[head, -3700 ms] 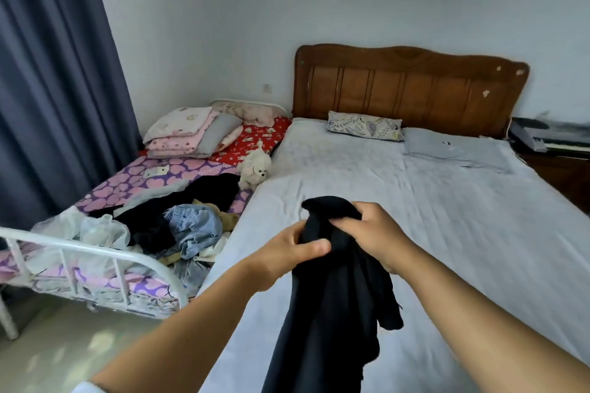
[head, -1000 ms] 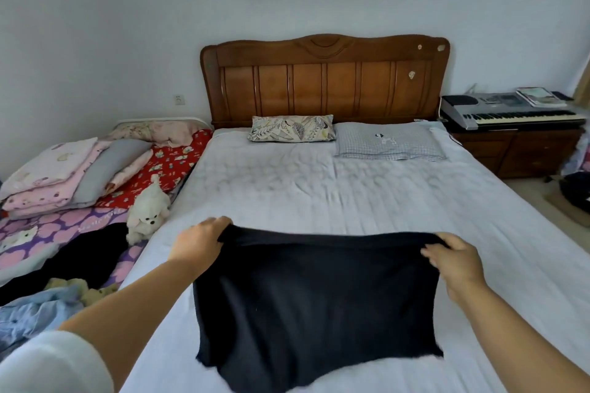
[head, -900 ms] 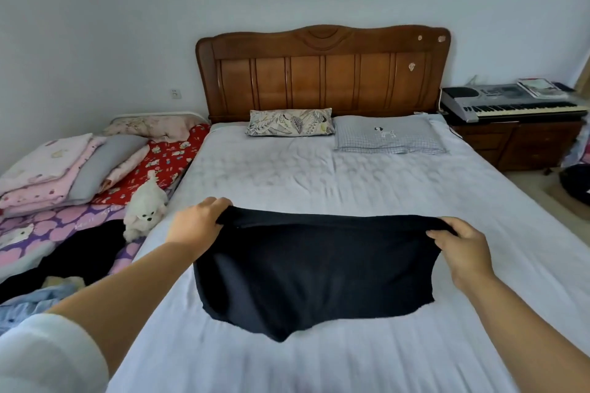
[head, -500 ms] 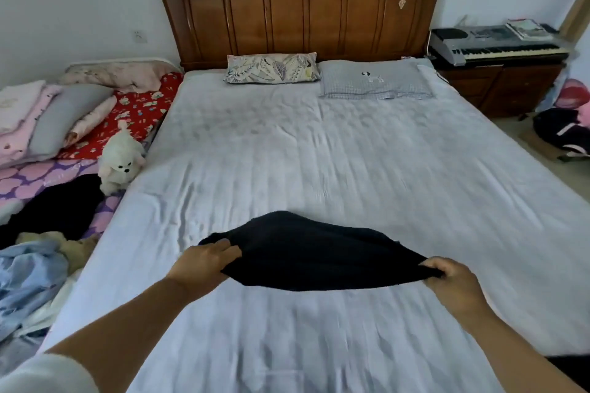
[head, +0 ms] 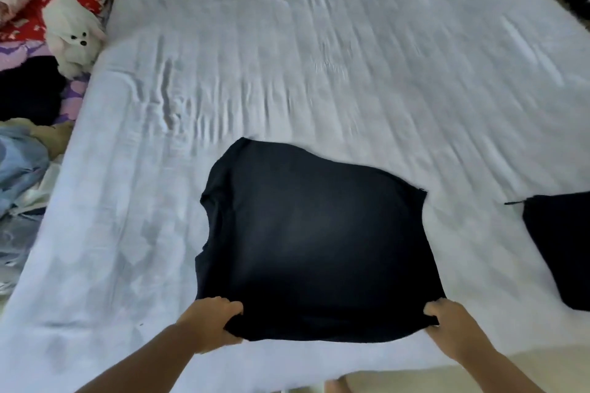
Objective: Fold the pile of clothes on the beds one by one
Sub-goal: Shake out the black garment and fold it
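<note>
We have the black garment (head: pixel 314 242) spread nearly flat on the pale sheet of the big bed (head: pixel 319 57), close to its near edge. It looks like a thin, soft knit: light, limp, with no stiffness of its own, so we expect it to sag and wrinkle wherever it is not supported and to cling a little to the sheet when dragged. The far edge lies wavy and the left side is slightly puckered, so smoothing is probably needed before any fold. The best places to take it are the corners or along a hem, two points at once, so the cloth stays taut between them.

That is where we hold it. Our left hand (head: pixel 212 324) has its fingers curled round the near left corner, and our right hand (head: pixel 448 321) pinches the near right corner, so each grip is closed on cloth, with the rest of the garment stretching away from us across the sheet.

Just to the right, apart from our garment, another dark piece (head: pixel 562 246) lies on the same bed. On the neighbouring bed at the left we see a white plush dog (head: pixel 75 38), a dark heap (head: pixel 30 88) and bluish clothes (head: pixel 22 163), which we judge to be the pile not yet folded.
</note>
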A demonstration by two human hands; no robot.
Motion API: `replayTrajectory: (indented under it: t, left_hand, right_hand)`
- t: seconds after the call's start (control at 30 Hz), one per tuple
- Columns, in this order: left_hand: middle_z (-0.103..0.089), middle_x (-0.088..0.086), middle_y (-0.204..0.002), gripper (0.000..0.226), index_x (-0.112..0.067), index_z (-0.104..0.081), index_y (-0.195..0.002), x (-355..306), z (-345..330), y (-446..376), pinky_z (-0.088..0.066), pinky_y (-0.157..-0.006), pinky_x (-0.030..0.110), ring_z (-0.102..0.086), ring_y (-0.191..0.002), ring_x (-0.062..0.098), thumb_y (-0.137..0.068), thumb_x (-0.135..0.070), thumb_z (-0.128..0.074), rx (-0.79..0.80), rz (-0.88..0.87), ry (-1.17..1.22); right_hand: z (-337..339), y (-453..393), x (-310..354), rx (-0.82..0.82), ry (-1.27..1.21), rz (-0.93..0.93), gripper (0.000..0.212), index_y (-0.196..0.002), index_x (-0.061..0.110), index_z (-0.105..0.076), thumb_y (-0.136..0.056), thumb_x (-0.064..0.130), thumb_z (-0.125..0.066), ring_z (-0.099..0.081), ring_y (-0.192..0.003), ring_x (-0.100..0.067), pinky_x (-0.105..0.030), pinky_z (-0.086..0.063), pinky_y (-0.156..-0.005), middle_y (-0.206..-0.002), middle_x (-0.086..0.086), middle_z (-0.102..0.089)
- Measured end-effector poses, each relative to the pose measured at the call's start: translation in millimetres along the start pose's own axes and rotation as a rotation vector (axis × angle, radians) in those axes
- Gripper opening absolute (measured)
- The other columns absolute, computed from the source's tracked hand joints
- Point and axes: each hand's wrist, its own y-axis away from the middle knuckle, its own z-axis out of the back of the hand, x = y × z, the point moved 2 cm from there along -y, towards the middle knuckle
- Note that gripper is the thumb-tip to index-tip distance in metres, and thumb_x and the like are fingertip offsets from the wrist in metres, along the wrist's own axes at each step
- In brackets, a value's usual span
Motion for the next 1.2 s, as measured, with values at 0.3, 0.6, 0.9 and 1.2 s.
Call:
replayTrajectory:
  t: [0.3,0.6,0.9,1.2]
  left_hand:
    - [-0.061,-0.008,-0.096,0.022,-0.026,-0.062,-0.098,41.1,10.5,13.9,-0.040,-0.073,0.021,-0.058,-0.089,0.014,-0.082,-0.018,-0.050,-0.351,0.415,0.091]
    - [-0.062,0.001,-0.094,0.036,-0.019,-0.063,-0.104,83.6,76.3,-5.5,-0.042,-0.072,0.027,-0.054,-0.085,0.020,-0.083,0.004,-0.043,-0.897,0.642,0.988]
    - [-0.060,-0.012,-0.082,0.013,-0.028,-0.061,-0.092,106.8,182.0,-82.2,-0.041,-0.070,0.029,-0.057,-0.083,0.019,-0.093,-0.037,-0.052,-0.986,0.576,1.005]
    - [-0.034,0.002,-0.149,0.052,-0.026,-0.036,-0.144,94.5,204.2,-162.6,-0.024,-0.114,0.042,-0.030,-0.137,0.023,-0.096,-0.045,-0.042,-0.857,0.563,0.637]
  right_hand:
    - [3.9,-4.3,14.5,-0.119,-0.054,-0.128,0.041,-0.065,0.018,-0.033,-0.094,0.041,-0.050,-0.047,-0.067,-0.011,-0.020,-0.032,-0.053,-0.072,0.003,-0.045]
    - [41.6,-35.4,15.0,-0.366,-0.384,-0.301,0.040,-0.066,0.007,-0.045,-0.094,0.035,-0.052,-0.051,-0.056,-0.024,-0.032,-0.036,-0.052,-0.060,-0.009,-0.053]
    - [127.5,-119.4,21.4,-0.537,-0.521,-0.288,0.046,-0.062,0.005,-0.040,-0.094,0.037,-0.052,-0.050,-0.057,-0.030,-0.033,-0.032,-0.049,-0.057,-0.012,-0.050]
    - [142.7,-173.3,66.1,-0.521,-0.106,-0.184,0.065,-0.146,0.010,-0.032,-0.093,0.042,-0.051,-0.027,-0.138,-0.039,-0.052,-0.025,-0.110,-0.150,-0.021,-0.029]
